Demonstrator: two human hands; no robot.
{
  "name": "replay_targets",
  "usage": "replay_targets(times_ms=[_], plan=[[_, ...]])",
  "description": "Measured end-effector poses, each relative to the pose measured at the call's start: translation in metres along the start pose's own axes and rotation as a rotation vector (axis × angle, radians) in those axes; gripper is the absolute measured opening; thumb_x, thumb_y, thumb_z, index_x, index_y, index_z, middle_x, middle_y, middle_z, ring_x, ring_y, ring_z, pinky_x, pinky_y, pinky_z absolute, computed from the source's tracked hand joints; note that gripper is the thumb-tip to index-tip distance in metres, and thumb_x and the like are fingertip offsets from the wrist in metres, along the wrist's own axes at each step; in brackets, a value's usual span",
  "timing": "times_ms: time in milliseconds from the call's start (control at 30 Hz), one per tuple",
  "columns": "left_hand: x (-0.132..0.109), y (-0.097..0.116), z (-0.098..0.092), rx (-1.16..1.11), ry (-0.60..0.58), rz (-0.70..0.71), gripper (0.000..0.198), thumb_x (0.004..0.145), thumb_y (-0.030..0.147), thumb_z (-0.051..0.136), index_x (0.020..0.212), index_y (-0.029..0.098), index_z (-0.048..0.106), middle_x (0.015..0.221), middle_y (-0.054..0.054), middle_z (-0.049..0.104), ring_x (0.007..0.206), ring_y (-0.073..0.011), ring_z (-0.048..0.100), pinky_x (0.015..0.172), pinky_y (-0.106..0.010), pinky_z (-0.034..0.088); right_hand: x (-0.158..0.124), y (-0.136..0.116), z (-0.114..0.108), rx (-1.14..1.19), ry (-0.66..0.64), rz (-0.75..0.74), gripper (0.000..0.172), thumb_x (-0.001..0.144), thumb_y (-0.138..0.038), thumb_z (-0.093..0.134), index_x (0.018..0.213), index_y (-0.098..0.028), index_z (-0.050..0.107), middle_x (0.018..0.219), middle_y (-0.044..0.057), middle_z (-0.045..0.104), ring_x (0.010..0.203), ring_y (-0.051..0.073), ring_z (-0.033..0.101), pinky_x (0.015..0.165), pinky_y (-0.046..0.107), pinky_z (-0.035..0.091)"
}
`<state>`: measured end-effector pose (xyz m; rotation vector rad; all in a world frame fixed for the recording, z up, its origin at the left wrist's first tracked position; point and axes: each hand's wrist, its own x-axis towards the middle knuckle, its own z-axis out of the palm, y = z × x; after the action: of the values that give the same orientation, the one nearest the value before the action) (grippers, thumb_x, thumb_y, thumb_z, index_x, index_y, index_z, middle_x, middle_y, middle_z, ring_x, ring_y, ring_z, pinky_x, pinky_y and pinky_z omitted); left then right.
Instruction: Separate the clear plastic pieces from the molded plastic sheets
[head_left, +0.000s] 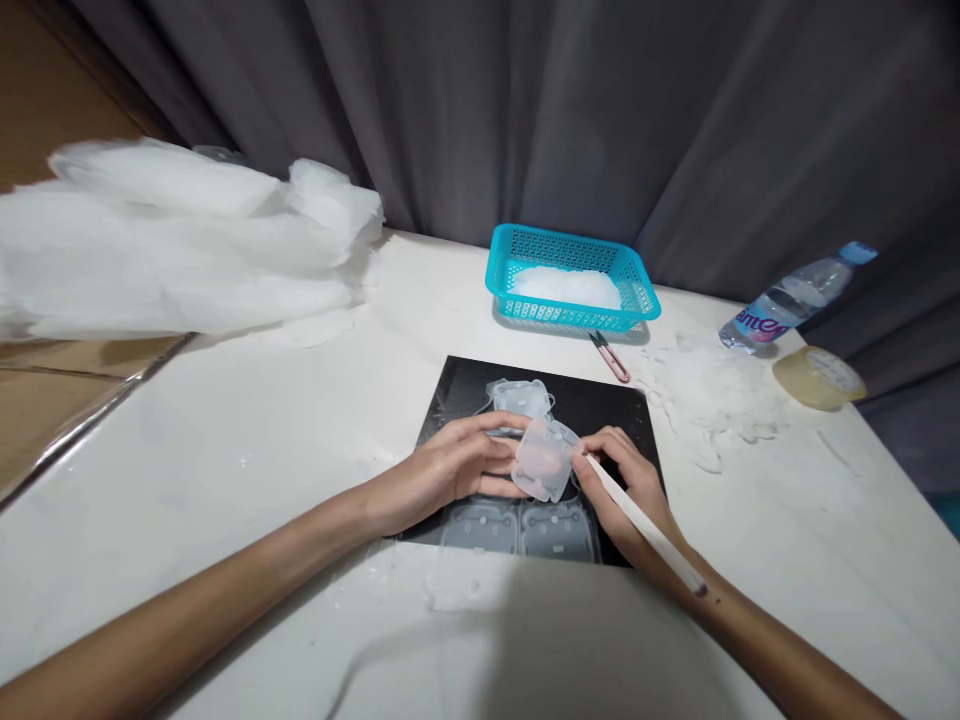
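My left hand (469, 460) holds a small translucent squarish plastic piece (546, 462) by its left side, fingers behind it. The fingers of my right hand (622, 480) are closed around a thin white stick-like tool (645, 525), whose near end meets the piece's right edge; its tip is hidden there. Both hands are over a black mat (592, 395). On the mat lie similar translucent pieces, one (521, 398) behind the held piece and two nearer me, at the left (480, 530) and at the right (559, 532).
A blue basket (574, 315) with white contents stands at the back, with small pink-handled snips (611, 358) before it. White scraps (712, 390), a water bottle (787, 300) and a tape roll (819, 378) are at the right. White bagged material (172, 250) fills the back left.
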<state>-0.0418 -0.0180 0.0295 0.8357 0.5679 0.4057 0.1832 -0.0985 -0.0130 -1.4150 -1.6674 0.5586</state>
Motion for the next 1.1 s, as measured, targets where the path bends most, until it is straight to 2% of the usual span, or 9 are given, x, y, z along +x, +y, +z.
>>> replay_targets(times_ms=[133,333,467,600,800,933,1100], plan=[[0.000,-0.002,0.001,0.018,0.030,0.005,0.033,0.100,0.033,0.064,0.126,0.013,0.065,0.121,-0.019,0.076,0.114,-0.0298,0.073,0.104,-0.049,0.056,0.000,0.001,-0.001,0.009,-0.008,0.002,0.012,0.102,-0.025,0.053,0.091,-0.023,0.058,0.081,0.002,0.055,0.080,0.020,0.052,0.074,0.034,0.041],[0.001,-0.005,0.001,0.070,0.010,0.004,0.034,0.098,0.035,0.070,0.127,0.016,0.064,0.116,-0.013,0.078,0.111,-0.0258,0.075,0.106,-0.047,0.055,0.001,0.003,0.000,-0.003,-0.004,-0.019,0.012,0.102,-0.025,0.053,0.092,-0.022,0.059,0.081,0.002,0.055,0.079,0.020,0.051,0.073,0.034,0.041],[0.004,-0.010,0.003,0.081,0.030,0.004,0.027,0.094,0.033,0.075,0.116,0.019,0.068,0.101,-0.005,0.080,0.099,-0.0214,0.077,0.100,-0.042,0.060,0.001,0.005,0.000,-0.024,-0.013,-0.032,0.013,0.102,-0.024,0.053,0.092,-0.022,0.061,0.080,0.002,0.055,0.079,0.019,0.051,0.073,0.034,0.042],[0.005,-0.016,0.004,0.109,0.044,0.034,0.022,0.089,0.032,0.080,0.105,0.018,0.072,0.097,-0.004,0.077,0.090,-0.0182,0.076,0.087,-0.034,0.064,0.002,0.004,0.000,-0.041,-0.012,-0.038,0.013,0.101,-0.024,0.054,0.091,-0.022,0.062,0.079,0.002,0.058,0.078,0.019,0.053,0.072,0.034,0.043],[0.005,-0.019,0.005,0.138,0.070,0.046,0.022,0.088,0.034,0.081,0.095,0.016,0.071,0.087,-0.001,0.070,0.085,-0.0151,0.070,0.083,-0.031,0.063,0.003,0.004,0.001,-0.037,0.004,-0.039,0.014,0.101,-0.023,0.055,0.089,-0.021,0.060,0.078,0.001,0.057,0.077,0.018,0.052,0.072,0.032,0.043],[0.004,-0.018,0.002,0.174,0.057,0.028,0.023,0.090,0.037,0.077,0.088,0.015,0.068,0.087,0.000,0.066,0.087,-0.0153,0.068,0.090,-0.034,0.061,0.002,0.004,0.000,-0.012,0.008,-0.027,0.013,0.101,-0.023,0.055,0.089,-0.022,0.060,0.079,0.001,0.056,0.079,0.018,0.052,0.074,0.032,0.043],[0.001,-0.013,-0.004,0.255,-0.029,0.075,0.028,0.092,0.041,0.072,0.083,0.016,0.062,0.084,0.001,0.062,0.078,-0.0128,0.061,0.079,-0.026,0.054,0.000,-0.003,-0.004,0.052,0.054,0.007,0.011,0.101,-0.022,0.056,0.092,-0.022,0.061,0.083,0.001,0.058,0.082,0.018,0.054,0.077,0.032,0.042]])
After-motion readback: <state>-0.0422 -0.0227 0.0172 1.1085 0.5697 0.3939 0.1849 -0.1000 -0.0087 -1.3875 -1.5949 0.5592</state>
